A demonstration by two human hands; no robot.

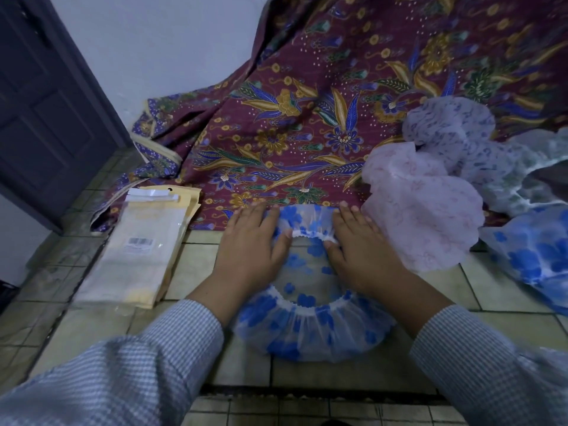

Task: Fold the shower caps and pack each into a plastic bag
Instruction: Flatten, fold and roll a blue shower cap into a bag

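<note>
A clear shower cap with blue flowers (310,327) lies flat on the tiled floor in front of me, its white elastic rim forming a ring. My left hand (252,244) and my right hand (359,247) lie flat on the cap's far half, fingers straight, pressing its left and right sides down. A stack of clear plastic bags (138,250) with a barcode label lies on the floor to the left of my left hand.
A pink patterned cap (427,216) lies just right of my right hand, with purple (451,130), green (528,179) and another blue-flowered cap (534,256) beyond. A maroon batik cloth (307,103) covers the floor ahead. A dark door (46,103) stands at far left.
</note>
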